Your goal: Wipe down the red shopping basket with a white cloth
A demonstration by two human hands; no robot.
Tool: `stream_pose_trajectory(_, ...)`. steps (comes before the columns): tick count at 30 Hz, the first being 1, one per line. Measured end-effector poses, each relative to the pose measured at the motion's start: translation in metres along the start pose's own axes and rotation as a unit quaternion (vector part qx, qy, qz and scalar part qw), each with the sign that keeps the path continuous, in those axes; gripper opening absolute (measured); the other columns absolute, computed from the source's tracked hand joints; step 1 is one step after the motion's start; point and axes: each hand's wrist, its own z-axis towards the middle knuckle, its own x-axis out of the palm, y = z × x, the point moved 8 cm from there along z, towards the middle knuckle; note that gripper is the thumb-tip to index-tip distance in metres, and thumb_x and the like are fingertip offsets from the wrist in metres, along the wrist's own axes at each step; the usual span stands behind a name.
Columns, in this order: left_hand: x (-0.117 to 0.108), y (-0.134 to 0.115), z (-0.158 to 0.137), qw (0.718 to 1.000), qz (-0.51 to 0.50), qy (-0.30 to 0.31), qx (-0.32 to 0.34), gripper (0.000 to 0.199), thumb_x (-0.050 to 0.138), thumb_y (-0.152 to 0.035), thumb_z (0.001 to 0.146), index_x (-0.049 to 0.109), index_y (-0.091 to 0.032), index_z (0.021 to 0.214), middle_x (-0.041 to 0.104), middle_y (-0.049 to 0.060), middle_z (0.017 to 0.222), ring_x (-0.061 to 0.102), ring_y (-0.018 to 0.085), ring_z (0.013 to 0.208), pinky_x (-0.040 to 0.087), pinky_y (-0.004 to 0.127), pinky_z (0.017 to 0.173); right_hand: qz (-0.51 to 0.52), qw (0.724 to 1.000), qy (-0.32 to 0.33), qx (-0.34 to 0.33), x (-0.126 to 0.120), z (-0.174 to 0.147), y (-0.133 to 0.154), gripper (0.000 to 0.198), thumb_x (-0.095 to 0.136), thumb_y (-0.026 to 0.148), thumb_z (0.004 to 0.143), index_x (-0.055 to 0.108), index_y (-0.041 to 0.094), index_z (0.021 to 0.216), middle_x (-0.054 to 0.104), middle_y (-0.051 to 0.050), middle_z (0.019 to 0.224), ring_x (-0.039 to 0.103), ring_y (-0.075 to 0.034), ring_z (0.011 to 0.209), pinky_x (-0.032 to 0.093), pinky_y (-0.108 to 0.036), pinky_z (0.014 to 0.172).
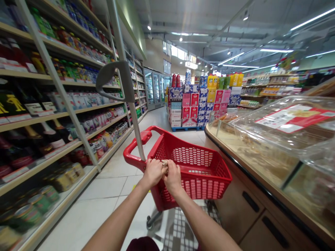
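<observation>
1. Along the near rim of the basket (200,176), left hand (153,171) and right hand (172,177) are meeting;
2. curled fingers are seemingly pinching a pale scrap (164,162) between them;
3. both hands are perhaps steadying it.

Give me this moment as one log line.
left hand: curled on small beige item, mostly hidden; right hand: same item; red wheeled basket: hands over near rim; stocked shelves: left; wooden counter: right

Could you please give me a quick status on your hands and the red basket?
Left hand and right hand together, gripping small pale item. Red basket just beyond them. Counter close at right, stacked boxes farther ahead.
</observation>
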Motion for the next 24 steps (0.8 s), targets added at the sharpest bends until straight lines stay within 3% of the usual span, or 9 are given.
stream_pose_trajectory(2,-0.005,-0.002,-0.005,0.999,-0.015,-0.013,0.037,0.025,0.040,-0.034,0.081,0.059,-0.019,0.077,0.064,0.004,0.078,0.056,0.018,0.079,0.039,0.035,0.076,0.015,1.000,-0.001,-0.005,-0.003,0.001,-0.003,0.032,0.043,0.013,0.074,0.053,0.019,0.103,0.059,-0.008,0.102,0.052,-0.021,0.099,0.039,-0.039,0.086)
stream_pose_trajectory(5,-0.011,-0.003,-0.013,0.995,-0.015,-0.046,0.082,0.017,0.045,-0.030,0.080,0.057,-0.018,0.080,0.063,0.004,0.083,0.055,0.018,0.083,0.037,0.035,0.084,0.007,0.998,0.008,-0.056,-0.029,-0.012,-0.031,0.035,0.039,0.011,0.075,0.053,0.019,0.104,0.058,-0.007,0.106,0.048,-0.020,0.107,0.037,-0.037,0.089)
stream_pose_trajectory(8,-0.007,0.000,-0.016,0.996,0.008,-0.061,0.062,0.015,0.043,-0.022,0.080,0.057,-0.019,0.076,0.062,0.003,0.075,0.055,0.017,0.077,0.037,0.036,0.085,-0.052,0.998,-0.020,-0.042,-0.065,-0.032,-0.077,0.039,0.036,0.010,0.074,0.053,0.020,0.108,0.056,-0.008,0.112,0.043,-0.021,0.113,0.031,-0.044,0.095)
stream_pose_trajectory(10,-0.003,-0.002,-0.016,0.995,0.009,-0.078,0.054,0.015,0.042,-0.019,0.080,0.057,-0.019,0.078,0.063,0.003,0.078,0.056,0.017,0.078,0.038,0.036,0.084,-0.079,0.996,-0.035,-0.015,-0.073,-0.037,-0.087,0.038,0.036,0.011,0.076,0.054,0.020,0.107,0.056,-0.008,0.113,0.042,-0.022,0.115,0.029,-0.047,0.096)
stream_pose_trajectory(15,0.001,-0.007,-0.020,0.990,0.008,-0.123,0.066,0.022,0.038,-0.015,0.082,0.059,-0.018,0.087,0.065,0.004,0.091,0.057,0.017,0.089,0.034,0.038,0.094,-0.026,0.997,0.000,-0.067,-0.023,-0.020,-0.024,0.039,0.037,0.012,0.079,0.049,0.020,0.116,0.052,-0.008,0.119,0.038,-0.018,0.119,0.032,-0.039,0.097)
stream_pose_trajectory(17,0.001,-0.004,-0.024,0.988,0.014,-0.140,0.065,0.024,0.037,-0.016,0.082,0.059,-0.019,0.090,0.065,0.005,0.096,0.055,0.019,0.096,0.030,0.042,0.098,-0.030,0.995,0.017,-0.092,-0.017,-0.019,-0.017,0.041,0.037,0.010,0.079,0.049,0.022,0.116,0.050,-0.007,0.123,0.038,-0.018,0.119,0.030,-0.041,0.098)
stream_pose_trajectory(20,0.002,0.005,-0.029,0.986,0.018,-0.160,0.040,0.025,0.037,-0.019,0.083,0.059,-0.020,0.095,0.064,0.007,0.103,0.052,0.022,0.106,0.026,0.046,0.100,-0.077,0.994,0.020,-0.082,-0.053,-0.035,-0.063,0.041,0.035,0.008,0.077,0.054,0.022,0.111,0.050,-0.008,0.123,0.040,-0.019,0.117,0.030,-0.044,0.097)
stream_pose_trajectory(22,0.005,0.007,-0.030,0.986,0.011,-0.163,0.028,0.026,0.038,-0.019,0.083,0.060,-0.019,0.096,0.063,0.007,0.107,0.050,0.022,0.109,0.026,0.046,0.100,-0.116,0.993,-0.013,-0.033,-0.091,-0.049,-0.109,0.039,0.036,0.010,0.077,0.055,0.022,0.109,0.051,-0.008,0.121,0.042,-0.021,0.116,0.030,-0.047,0.096)
stream_pose_trajectory(24,0.007,0.005,-0.029,0.986,0.003,-0.163,0.026,0.026,0.038,-0.020,0.082,0.061,-0.020,0.095,0.062,0.006,0.110,0.049,0.022,0.110,0.027,0.046,0.099,-0.144,0.988,-0.055,0.017,-0.114,-0.057,-0.137,0.038,0.036,0.012,0.078,0.055,0.023,0.109,0.051,-0.008,0.121,0.041,-0.022,0.117,0.029,-0.050,0.096)
